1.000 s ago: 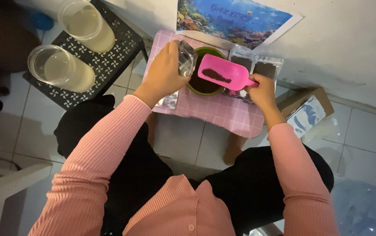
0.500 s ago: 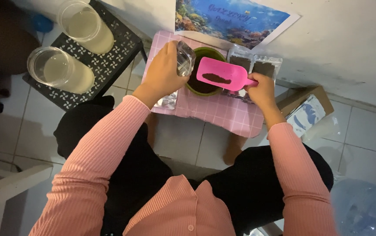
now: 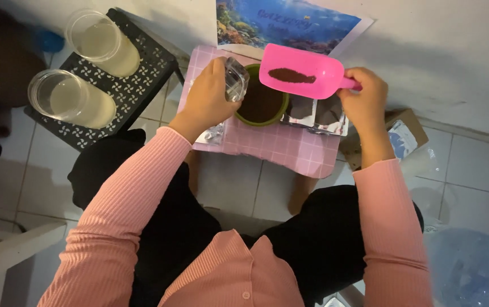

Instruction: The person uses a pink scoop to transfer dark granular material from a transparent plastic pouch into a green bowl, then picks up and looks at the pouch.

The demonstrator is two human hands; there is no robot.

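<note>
The pink scoop (image 3: 304,71) is in my right hand (image 3: 366,96), which is closed around its short handle at the 3 o'clock end, so the broad blade reaches out toward 9 o'clock and hangs just above the green bowl (image 3: 261,102). A thin streak of dark brown powder (image 3: 291,75) lies along the blade. I judge the scoop to be light, stiff plastic and rather smooth, so the handle is the only sensible place to hold it, and it wants keeping level, since the loose powder would slide off at any tilt. My left hand (image 3: 207,99) is wrapped around a small clear cup or bag (image 3: 236,79) at the bowl's 9 o'clock rim; I cannot tell which it is, but it looks thin and easy to crush, best held softly round its middle. The bowl sits on a little pink checked worktop (image 3: 273,148) and holds more of the same dark powder. Silvery foil packets (image 3: 315,111) lie just beside the bowl at 3 o'clock, under the scoop's handle end. Well off at 9 to 10 o'clock, two clear tubs of pale liquid (image 3: 74,96) stand on a black patterned stool (image 3: 142,62). A sea-scene poster (image 3: 267,20) is on the wall at 12 o'clock.
</note>
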